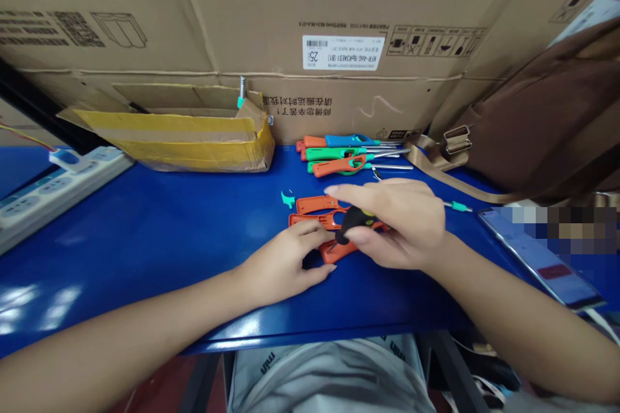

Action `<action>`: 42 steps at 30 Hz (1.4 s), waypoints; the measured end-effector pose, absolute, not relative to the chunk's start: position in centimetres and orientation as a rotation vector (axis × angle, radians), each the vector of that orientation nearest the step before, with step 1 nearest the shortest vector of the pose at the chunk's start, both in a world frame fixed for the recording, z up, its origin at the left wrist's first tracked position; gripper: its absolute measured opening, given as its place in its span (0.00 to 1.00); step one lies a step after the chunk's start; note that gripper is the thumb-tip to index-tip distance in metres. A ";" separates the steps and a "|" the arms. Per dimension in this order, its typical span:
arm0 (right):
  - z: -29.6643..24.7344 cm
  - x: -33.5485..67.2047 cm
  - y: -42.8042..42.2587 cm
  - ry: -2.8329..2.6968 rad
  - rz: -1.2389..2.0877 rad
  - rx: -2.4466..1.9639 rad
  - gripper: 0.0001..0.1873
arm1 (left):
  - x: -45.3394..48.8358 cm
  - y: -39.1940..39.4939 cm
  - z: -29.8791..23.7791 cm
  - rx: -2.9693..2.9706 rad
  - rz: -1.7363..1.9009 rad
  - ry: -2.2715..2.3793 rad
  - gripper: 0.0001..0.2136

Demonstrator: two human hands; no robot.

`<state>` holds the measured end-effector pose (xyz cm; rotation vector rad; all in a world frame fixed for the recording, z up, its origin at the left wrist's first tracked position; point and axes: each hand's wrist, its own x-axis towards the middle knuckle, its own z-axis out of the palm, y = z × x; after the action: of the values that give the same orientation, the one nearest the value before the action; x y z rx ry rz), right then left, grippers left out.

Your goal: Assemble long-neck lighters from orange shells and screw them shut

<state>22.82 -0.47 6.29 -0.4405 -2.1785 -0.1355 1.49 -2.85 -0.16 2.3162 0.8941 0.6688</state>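
Observation:
My right hand (397, 222) is closed round the black handle of a short screwdriver (356, 222), whose tip points down at an orange gas lighter (339, 251). That lighter lies flat on the blue table, steadied between the thumb and fingers of my left hand (295, 258). Just beyond it are two orange casing halves, an open one (312, 221) showing its inside and another (317, 204) behind it, both partly covered by my hands. A small turquoise trigger piece (288, 199) rests to their left. Past my right wrist lies a metal tube with a turquoise end (458, 206).
Several coloured lighters (356, 155) are piled at the back. A yellow-taped cardboard box (194, 142) stands left of them, near a white power strip (62, 187). On the right are a phone (542, 258) and a brown bag (547, 110) with its strap. Large cardboard (217, 26) walls the back.

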 end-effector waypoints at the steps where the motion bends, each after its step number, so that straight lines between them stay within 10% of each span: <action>1: 6.4 22.8 -0.5 -2.202 -0.065 -0.431 0.18 | 1.5 -2.9 -0.1 2.313 0.663 0.897 0.12; 8: 6.3 22.4 -0.5 -2.155 -0.106 -0.486 0.09 | 1.5 -2.9 -0.3 2.312 0.664 0.918 0.12; 36: 6.2 22.6 -0.7 -2.246 0.189 -0.460 0.24 | 1.5 -2.9 -0.1 2.301 0.616 0.927 0.10; 42: 5.8 22.3 -0.6 -2.116 -0.006 -0.543 0.11 | 1.4 -2.9 -0.3 2.303 0.637 0.924 0.08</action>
<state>22.34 -0.58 5.80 -0.5429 -2.1164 -0.0056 1.44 -2.86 -0.34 2.3033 0.9243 0.6368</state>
